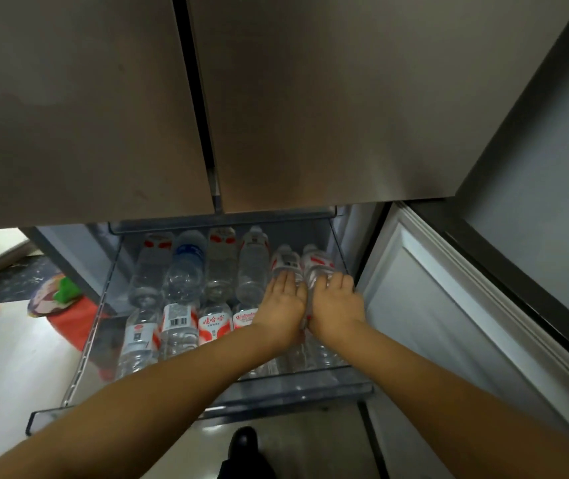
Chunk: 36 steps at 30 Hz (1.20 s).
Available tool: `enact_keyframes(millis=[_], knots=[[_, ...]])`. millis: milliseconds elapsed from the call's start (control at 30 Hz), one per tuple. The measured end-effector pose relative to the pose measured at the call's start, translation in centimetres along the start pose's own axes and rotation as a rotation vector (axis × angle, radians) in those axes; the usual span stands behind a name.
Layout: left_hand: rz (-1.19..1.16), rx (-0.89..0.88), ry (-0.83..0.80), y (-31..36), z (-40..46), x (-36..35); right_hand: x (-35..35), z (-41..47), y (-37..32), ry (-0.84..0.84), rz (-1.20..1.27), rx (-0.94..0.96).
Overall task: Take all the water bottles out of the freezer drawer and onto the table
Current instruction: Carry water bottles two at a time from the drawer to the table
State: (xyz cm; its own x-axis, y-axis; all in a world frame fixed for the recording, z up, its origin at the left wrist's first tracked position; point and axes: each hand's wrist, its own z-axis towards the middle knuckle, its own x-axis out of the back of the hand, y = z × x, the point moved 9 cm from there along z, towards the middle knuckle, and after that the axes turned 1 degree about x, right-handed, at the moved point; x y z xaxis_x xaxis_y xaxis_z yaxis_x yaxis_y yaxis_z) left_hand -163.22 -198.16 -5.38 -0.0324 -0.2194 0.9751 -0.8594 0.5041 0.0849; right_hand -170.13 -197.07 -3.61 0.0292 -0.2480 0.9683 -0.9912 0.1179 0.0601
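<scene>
Below the closed upper doors [276,98], the freezer drawer [207,406] is pulled out, and clear water bottles lie on their sides in two rows inside it. Both hands reach into the far right corner. Left hand [281,299] lies with fingers fairly straight on top of one back-row bottle [285,259] — palm down, not clearly wrapped round it. Right hand [336,299] has fingers curled over the neighbouring bottle [317,260], grasping it. Both bottles remain in the drawer, red-and-white labels showing. Further left — a blue-labelled bottle [189,254] in the back row, and red-labelled ones in front. A dark shoe [243,444] is on the floor below.
</scene>
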Motion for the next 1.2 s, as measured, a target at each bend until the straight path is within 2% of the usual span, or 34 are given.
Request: enact_keyframes(millis=[100,300,367,467,567,667,733,900,967,1067,1200], knots=[[-0.016,-0.064,0.002,0.2,-1.8,-0.1,-0.3,-1.0,0.0,-0.014,0.01,-0.023],[-0.138,-0.125,0.056,0.2,-3.2,1.1,-1.8,-1.5,0.2,-0.144,0.132,-0.084],[-0.243,-0.067,0.067,-0.7,-2.3,1.9,-1.3,-0.1,1.3,-0.189,0.226,-0.142],[-0.447,0.228,0.181,-3.9,-0.7,2.9,-0.9,1.9,2.5,-0.279,0.448,-0.253],[-0.491,0.487,0.092,-5.5,1.1,2.0,-1.5,2.7,1.9,-0.319,0.604,-0.31],[-0.483,0.541,-0.057,-5.1,2.9,0.9,-1.9,2.7,1.6,-0.279,0.593,-0.359],[-0.635,0.564,-0.102,-4.9,2.9,-0.3,-2.0,2.6,1.7,-0.238,0.584,-0.364],[-0.824,0.706,-0.106,-5.4,2.1,-2.8,-3.0,2.3,2.1,-0.195,0.68,-0.369],[-0.88,0.737,-0.042,-5.4,1.9,-3.5,-3.6,2.1,2.0,-0.198,0.765,-0.386],[-0.925,0.719,0.023,-5.5,1.2,-3.6,-4.1,1.8,2.2,-0.216,0.928,-0.446],[-1.05,0.627,0.04,-6.4,1.1,-2.9,-3.1,1.9,2.6,-0.221,1.074,-0.333]])
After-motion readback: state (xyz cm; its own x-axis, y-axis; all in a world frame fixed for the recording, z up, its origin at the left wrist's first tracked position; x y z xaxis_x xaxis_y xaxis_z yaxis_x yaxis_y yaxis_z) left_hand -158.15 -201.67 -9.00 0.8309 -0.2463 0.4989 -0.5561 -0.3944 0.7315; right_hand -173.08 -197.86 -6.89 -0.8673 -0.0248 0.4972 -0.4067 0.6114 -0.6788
